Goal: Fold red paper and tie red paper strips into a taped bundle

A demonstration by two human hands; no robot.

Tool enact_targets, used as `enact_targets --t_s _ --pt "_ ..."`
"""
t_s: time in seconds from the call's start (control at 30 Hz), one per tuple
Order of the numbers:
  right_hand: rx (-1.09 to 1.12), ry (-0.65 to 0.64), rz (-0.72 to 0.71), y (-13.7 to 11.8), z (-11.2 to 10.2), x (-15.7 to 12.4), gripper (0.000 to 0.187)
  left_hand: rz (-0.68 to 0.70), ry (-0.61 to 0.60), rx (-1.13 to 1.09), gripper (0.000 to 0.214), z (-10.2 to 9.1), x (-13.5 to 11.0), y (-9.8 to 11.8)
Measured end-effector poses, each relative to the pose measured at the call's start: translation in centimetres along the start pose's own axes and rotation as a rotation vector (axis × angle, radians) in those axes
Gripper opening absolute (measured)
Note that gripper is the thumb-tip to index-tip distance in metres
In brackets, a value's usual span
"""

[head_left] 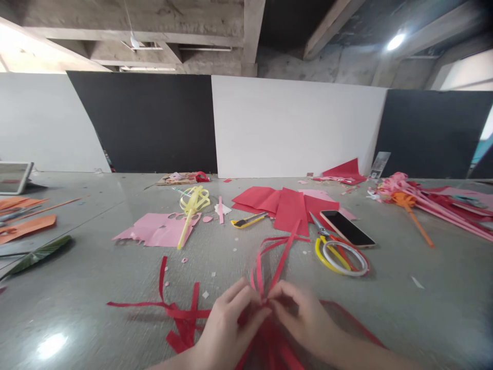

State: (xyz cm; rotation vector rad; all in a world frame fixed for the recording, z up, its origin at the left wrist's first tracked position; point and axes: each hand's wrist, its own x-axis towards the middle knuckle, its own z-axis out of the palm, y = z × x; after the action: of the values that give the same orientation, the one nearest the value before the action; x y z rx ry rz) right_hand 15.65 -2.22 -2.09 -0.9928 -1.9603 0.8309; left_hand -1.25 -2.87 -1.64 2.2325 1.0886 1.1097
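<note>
My left hand [227,324] and my right hand [304,318] meet at the table's near edge, both pinched on a bundle of red paper strips [275,262]. The strips fan upward and away from my fingertips toward the red paper sheets [288,205]. More loose red strips [181,313] lie flat to the left of my left hand. Beneath my wrists more red paper shows, partly hidden by the hands.
Scissors with yellow handles [339,252] and a phone [346,228] lie to the right. A yellow utility knife [248,221], pink cut paper [157,228] and a yellow paper lantern on a stick [192,205] sit further back. Orange paper [26,226] lies left, pink and red sticks [435,203] right.
</note>
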Motion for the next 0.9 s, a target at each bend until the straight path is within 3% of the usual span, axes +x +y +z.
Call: enact_targets --t_s 0.2,0.53,0.9 --pt "-0.063 -0.026 -0.039 -0.37 -0.31 -0.12 0.01 -0.05 -0.059 0.023 0.015 0.06 -0.03 0.12" --pt "0.019 -0.112 -0.051 -0.87 -0.68 0.02 0.012 -0.055 -0.204 -0.058 0.018 -0.04 0.22 0.07" --pt "0.011 -0.111 -0.046 -0.76 -0.68 0.1 0.011 -0.095 -0.253 -0.133 0.022 -0.45 0.54 0.36"
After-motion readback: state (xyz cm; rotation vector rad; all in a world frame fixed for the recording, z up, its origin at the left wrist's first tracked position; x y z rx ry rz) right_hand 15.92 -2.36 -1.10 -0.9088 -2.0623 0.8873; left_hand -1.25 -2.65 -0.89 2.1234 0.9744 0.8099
